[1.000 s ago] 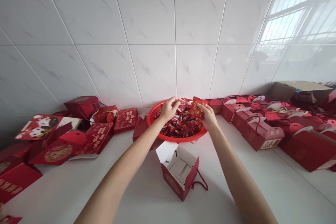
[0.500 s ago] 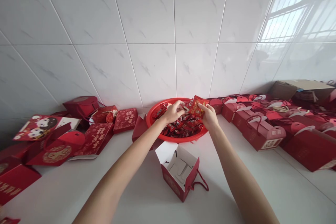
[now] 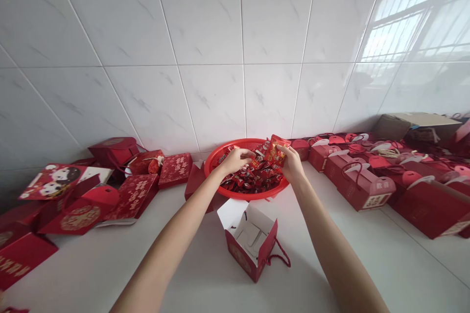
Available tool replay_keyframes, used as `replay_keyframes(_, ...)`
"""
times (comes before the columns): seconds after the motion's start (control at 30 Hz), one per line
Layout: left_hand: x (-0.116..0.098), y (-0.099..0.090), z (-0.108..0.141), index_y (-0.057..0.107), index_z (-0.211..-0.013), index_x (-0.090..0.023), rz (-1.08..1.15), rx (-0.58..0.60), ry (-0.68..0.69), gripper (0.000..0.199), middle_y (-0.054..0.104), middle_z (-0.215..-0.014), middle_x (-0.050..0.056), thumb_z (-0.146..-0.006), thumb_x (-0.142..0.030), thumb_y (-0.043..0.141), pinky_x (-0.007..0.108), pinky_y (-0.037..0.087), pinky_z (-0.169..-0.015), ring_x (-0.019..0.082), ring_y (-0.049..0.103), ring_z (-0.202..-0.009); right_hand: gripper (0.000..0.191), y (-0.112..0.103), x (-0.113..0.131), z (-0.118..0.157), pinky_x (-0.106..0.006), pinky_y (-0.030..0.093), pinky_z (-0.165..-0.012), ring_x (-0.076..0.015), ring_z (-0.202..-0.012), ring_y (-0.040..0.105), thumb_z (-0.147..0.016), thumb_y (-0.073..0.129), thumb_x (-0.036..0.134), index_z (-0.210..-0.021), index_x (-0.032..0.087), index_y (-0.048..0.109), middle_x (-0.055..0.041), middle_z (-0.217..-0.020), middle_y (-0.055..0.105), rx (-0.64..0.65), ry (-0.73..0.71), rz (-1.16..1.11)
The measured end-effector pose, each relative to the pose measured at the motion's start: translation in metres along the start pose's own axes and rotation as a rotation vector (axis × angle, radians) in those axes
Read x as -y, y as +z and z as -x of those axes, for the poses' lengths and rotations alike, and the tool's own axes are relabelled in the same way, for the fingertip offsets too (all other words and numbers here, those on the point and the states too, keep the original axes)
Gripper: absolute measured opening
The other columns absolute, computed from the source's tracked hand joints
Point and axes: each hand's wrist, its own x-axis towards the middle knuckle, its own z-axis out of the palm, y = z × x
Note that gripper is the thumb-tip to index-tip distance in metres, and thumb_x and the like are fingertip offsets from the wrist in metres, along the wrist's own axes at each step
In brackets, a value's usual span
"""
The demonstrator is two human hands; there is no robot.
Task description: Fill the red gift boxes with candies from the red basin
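My right hand [image 3: 292, 164] grips a shiny red and gold snack packet [image 3: 276, 150] between thumb and fingers, over the right side of a red plastic basket [image 3: 210, 166]. My left hand [image 3: 236, 160] hovers above the basket's left half, fingers bent and thumb a little apart, with nothing visible in it. Small red-wrapped sweets [image 3: 253, 178] fill the basket. In front of it, between my forearms, stands a red gift box [image 3: 245, 259] with its top flaps up, a white inside and a red rope handle [image 3: 281, 254]. No sweets show inside the box.
Rows of closed red gift boxes [image 3: 362, 188] line the right, with a cardboard carton [image 3: 414, 122] behind them. More red boxes [image 3: 79, 210] and a flat patterned one [image 3: 175, 168] lie at left. A white tiled wall [image 3: 209, 98] rises behind.
My left hand has dropped slightly and moved a little left, its fingers coming nearer the thumb. My right hand still holds the packet in nearly the same place.
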Motion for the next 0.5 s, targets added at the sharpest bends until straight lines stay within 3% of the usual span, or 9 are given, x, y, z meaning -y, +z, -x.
replay_keyframes(0.13,-0.015,-0.009,0.027,0.075,-0.108,-0.018,0.12,-0.081,0.034,0.026,0.076,-0.114,0.008,-0.085,-0.024,0.063,0.038,0.057,-0.094,0.023,0.071,-0.103,0.022,0.005,0.012,0.006,-0.028,0.056,-0.059,-0.0187,-0.067,0.069,-0.059,0.08,0.029,-0.073,0.021,0.065,0.0002,-0.071,0.071,0.139,0.028,0.087)
replay_keyframes(0.27,-0.038,-0.018,0.071,0.074,-0.107,-0.02,0.253,0.036,0.04,0.029,0.077,-0.109,0.007,-0.083,-0.034,0.067,0.036,0.058,-0.089,0.022,0.072,-0.098,0.022,0.012,0.031,0.019,-0.026,0.054,-0.056,-0.0161,-0.063,0.064,-0.059,0.082,0.031,-0.072,0.02,0.068,0.0005,-0.07,0.07,0.246,0.009,0.14)
replay_keyframes(0.33,-0.052,-0.023,0.095,0.074,-0.107,-0.023,0.156,0.108,0.045,0.029,0.076,-0.106,0.006,-0.082,-0.036,0.068,0.033,0.056,-0.091,0.022,0.071,-0.1,0.022,0.015,0.042,0.028,-0.026,0.053,-0.057,-0.0153,-0.062,0.062,-0.059,0.083,0.032,-0.072,0.02,0.07,0.0009,-0.069,0.069,0.318,-0.02,0.194)
replay_keyframes(0.4,-0.066,-0.027,0.119,0.076,-0.103,-0.026,-0.059,0.093,0.03,0.025,0.074,-0.105,0.005,-0.084,-0.04,0.066,0.031,0.054,-0.089,0.021,0.07,-0.098,0.022,0.019,0.054,0.039,-0.027,0.054,-0.059,-0.0168,-0.065,0.064,-0.061,0.083,0.033,-0.074,0.02,0.071,0.0004,-0.071,0.07,0.406,-0.028,0.277)
replay_keyframes(0.5,-0.079,-0.032,0.15,0.077,-0.102,-0.031,-0.35,0.12,-0.083,0.027,0.071,-0.105,0.003,-0.086,-0.049,0.064,0.029,0.053,-0.079,0.022,0.069,-0.089,0.024,0.026,0.07,0.058,-0.031,0.055,-0.065,-0.0199,-0.072,0.067,-0.064,0.084,0.03,-0.082,0.018,0.073,-0.0014,-0.077,0.072,0.582,0.015,0.416)
